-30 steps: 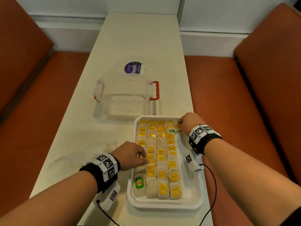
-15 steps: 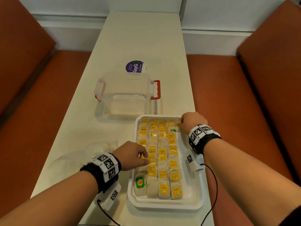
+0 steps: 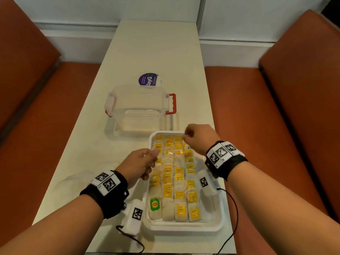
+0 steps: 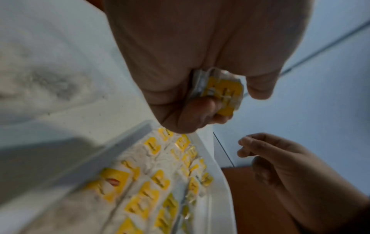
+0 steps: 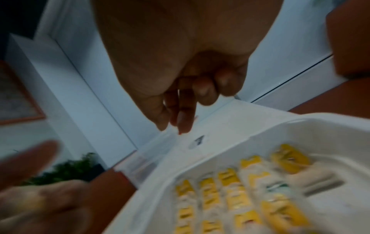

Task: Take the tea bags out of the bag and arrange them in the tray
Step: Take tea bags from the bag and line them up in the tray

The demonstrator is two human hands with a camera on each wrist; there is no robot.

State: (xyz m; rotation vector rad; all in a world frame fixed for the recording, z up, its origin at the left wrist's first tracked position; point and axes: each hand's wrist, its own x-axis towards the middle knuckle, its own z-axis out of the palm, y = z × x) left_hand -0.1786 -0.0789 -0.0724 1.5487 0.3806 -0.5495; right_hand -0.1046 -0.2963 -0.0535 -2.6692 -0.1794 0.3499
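white foam tray [image 3: 184, 228] sits at the counter's [image 3: 147, 52] near right corner, filled with rows of yellow-tagged paper tea bags [image 3: 179, 181]. the left hand [image 3: 137, 165] hovers over the tray's left rim, its fingers [image 4: 197, 110] pinching one yellow-tagged tea bag [image 4: 222, 93]. the right hand [image 3: 199, 138] hangs above the tray's far right corner, fingers [image 5: 202, 91] curled and holding nothing. clear plastic box with red latches [image 3: 138, 107] stands just beyond the tray.

Print on the tea bags [image 3: 179, 181] in the tray [image 3: 184, 228] is too small to read, the right hand [image 3: 199, 137] covers the bags at the tray's far right corner, and the right wrist view smears the tray's rows [image 5: 250, 197] into yellow blurs.
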